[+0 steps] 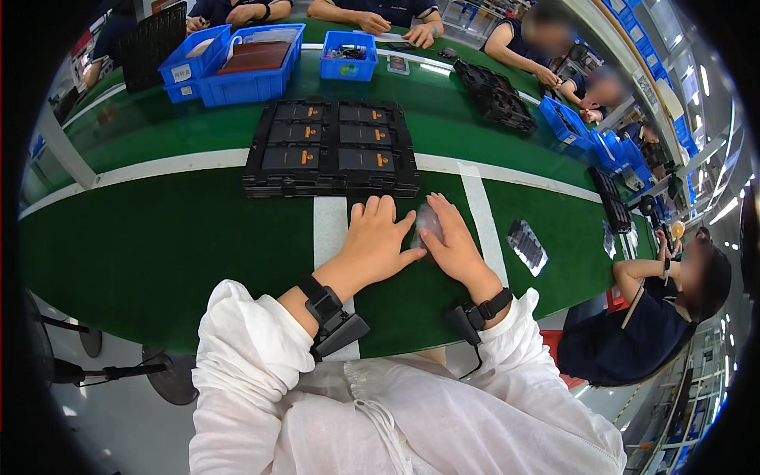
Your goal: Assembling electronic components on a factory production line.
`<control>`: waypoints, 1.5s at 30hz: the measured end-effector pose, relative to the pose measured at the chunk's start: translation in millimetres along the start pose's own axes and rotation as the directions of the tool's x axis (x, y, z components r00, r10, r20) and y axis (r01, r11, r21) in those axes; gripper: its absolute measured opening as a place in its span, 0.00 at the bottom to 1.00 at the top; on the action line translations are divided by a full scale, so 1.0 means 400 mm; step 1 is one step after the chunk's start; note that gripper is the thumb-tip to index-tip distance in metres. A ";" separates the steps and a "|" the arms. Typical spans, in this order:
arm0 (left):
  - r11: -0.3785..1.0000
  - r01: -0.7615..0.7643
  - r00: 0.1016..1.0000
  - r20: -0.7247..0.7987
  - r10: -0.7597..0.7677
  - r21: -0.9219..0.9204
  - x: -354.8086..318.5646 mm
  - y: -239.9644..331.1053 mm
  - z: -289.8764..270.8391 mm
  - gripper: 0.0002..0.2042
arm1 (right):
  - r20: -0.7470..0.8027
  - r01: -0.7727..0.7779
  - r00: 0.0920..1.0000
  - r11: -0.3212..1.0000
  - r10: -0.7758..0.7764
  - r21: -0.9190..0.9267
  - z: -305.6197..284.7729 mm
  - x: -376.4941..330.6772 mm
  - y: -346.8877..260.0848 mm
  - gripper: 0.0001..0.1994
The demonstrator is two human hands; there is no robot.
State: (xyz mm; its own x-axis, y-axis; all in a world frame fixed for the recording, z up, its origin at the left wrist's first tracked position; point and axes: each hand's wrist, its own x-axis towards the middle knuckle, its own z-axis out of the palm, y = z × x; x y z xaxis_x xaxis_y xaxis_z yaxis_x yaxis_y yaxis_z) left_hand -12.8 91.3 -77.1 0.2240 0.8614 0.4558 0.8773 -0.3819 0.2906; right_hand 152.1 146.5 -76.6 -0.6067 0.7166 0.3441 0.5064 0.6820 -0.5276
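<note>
My left hand (370,240) is over the green table just in front of a stack of black trays (332,191). Its thumb and index finger are spread apart, near a small clear plastic piece (428,221). That piece lies between my two hands, with the thumb of my right hand (454,242) across it and the other fingers stretched along its right side. Part of the plastic is hidden by the right hand. In the top tray, several flat black packs (291,158) with orange marks sit in rows.
Blue bins (255,83) stand at the back left, and another blue bin (348,68) with small parts is behind the trays. A clear strip with dark pieces (526,247) lies to the right. Another black tray (495,96) is farther back. People sit around the table.
</note>
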 end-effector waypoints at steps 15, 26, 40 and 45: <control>0.988 0.036 0.999 0.028 -0.032 -0.148 0.012 0.010 0.011 0.28 | 0.051 -0.041 0.998 0.988 0.033 0.151 -0.016 -0.008 0.005 0.25; 0.998 0.021 0.997 0.070 -0.017 -0.067 0.020 -0.002 0.006 0.22 | 0.185 0.020 0.983 0.997 -0.006 -0.070 -0.056 -0.030 -0.023 0.44; 0.935 -0.033 0.770 -0.606 -0.201 -0.352 0.045 -0.124 -0.120 0.07 | 0.080 0.142 0.989 0.933 -0.122 -0.331 -0.017 0.022 -0.016 0.24; 0.806 0.075 0.723 -0.525 -0.450 -0.587 0.041 -0.140 -0.113 0.08 | -0.062 0.038 0.997 0.972 -0.054 -0.230 0.011 0.080 0.047 0.22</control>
State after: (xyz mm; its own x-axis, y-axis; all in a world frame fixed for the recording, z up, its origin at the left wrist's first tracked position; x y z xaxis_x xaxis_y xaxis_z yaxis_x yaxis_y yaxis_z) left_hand -77.6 111.7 -47.8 -0.4555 0.6187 0.6402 0.4747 -0.4396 0.7625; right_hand 139.4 181.9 -79.0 -0.5942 0.6864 0.4193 0.6100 0.7243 -0.3213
